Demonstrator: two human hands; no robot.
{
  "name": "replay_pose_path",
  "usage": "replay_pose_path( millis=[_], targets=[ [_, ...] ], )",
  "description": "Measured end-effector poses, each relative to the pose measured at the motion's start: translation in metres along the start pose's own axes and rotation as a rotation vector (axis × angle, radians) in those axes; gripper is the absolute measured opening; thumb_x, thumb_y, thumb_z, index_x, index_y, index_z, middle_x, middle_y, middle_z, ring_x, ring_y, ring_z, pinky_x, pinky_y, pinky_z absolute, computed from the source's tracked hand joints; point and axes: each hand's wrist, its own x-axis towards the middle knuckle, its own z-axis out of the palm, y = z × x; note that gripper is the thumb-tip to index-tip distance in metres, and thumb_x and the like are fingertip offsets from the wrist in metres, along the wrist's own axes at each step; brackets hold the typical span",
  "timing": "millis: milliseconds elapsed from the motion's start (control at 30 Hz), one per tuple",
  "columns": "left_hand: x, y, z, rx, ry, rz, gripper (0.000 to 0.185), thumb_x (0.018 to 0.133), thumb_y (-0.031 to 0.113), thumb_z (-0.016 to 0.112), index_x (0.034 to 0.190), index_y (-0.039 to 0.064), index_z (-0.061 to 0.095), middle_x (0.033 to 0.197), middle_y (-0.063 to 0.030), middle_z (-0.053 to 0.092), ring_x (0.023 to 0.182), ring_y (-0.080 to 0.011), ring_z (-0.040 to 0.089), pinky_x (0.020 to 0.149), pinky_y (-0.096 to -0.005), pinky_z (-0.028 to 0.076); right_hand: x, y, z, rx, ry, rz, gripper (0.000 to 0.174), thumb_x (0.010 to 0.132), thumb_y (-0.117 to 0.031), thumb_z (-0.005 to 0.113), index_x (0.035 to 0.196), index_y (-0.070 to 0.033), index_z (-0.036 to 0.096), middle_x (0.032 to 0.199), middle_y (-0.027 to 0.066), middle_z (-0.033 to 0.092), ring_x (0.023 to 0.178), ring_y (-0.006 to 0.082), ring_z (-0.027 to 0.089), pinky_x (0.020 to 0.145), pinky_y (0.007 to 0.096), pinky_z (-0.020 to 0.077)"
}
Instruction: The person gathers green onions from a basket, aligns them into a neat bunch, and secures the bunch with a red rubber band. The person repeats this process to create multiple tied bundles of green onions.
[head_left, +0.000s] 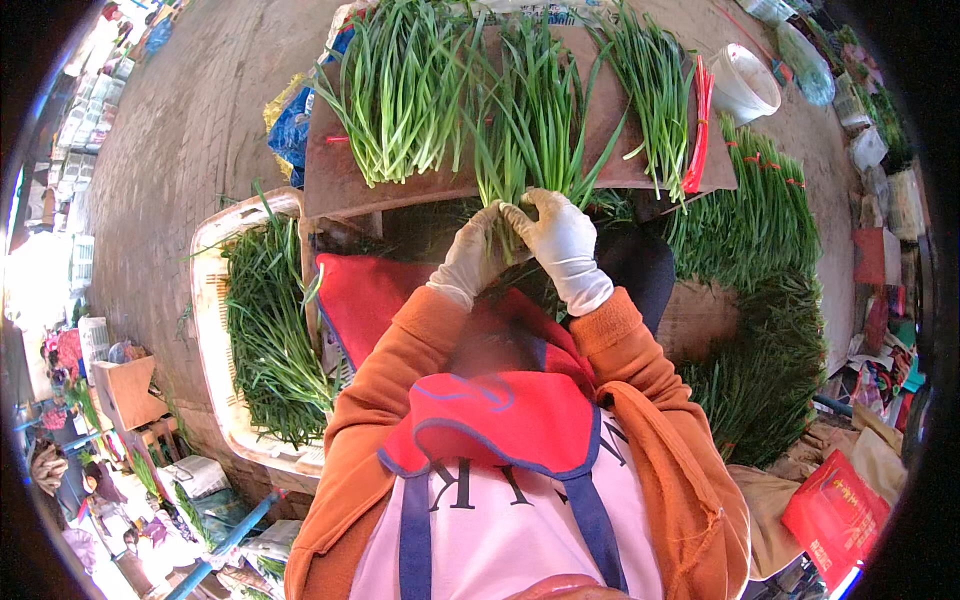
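Note:
My left hand (474, 253), in a pale glove, grips the stem ends of a small bunch of garlic chives (501, 169) at the near edge of a brown board (334, 191). Thumb and fingers of my right hand (561, 236), gloved too, close on the same stems from the other side. The leaves point away from me over the board. Beyond my right hand lies another bunch of chives (551, 112). A larger heap of chives (405, 97) rests at the left of the board. On the right are more chives (652, 97) beside a bundle of red ties (700, 127).
At my left stands a pale plastic crate (214, 397) filled with loose chives (277, 337). Tied chive bunches (750, 210) are stacked to my right. Behind them stands a white bucket (746, 82). A blue bag (292, 127) hangs by the board's left edge.

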Motion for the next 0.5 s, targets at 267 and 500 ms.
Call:
replay_pose_path(
  millis=[267,500],
  targets=[
    [0.002,0.011,0.037,-0.184,0.249,-0.178,0.038,0.099,0.037,0.054,0.115,0.003,0.061,0.106,-0.0125,0.069,0.095,-0.0281,0.067,0.091,-0.0451,0.053,0.002,0.012,0.003,0.898,-0.475,0.610,0.022,0.085,-0.019,0.075,0.092,0.000,0.066,0.082,0.0066,0.069,0.073,0.0159,0.066,0.062,0.0290,0.0526],
    [0.010,0.008,0.036,-0.183,0.365,-0.113,0.030,0.092,0.021,0.065,0.114,0.001,0.063,0.102,-0.0123,0.070,0.091,-0.0262,0.067,0.084,-0.0402,0.056,-0.021,0.004,0.012,0.978,-0.207,0.495,0.016,0.087,-0.017,0.075,0.086,-0.004,0.064,0.073,-0.0016,0.061,0.063,0.0088,0.056,0.057,0.0238,0.0454]
  ],
)
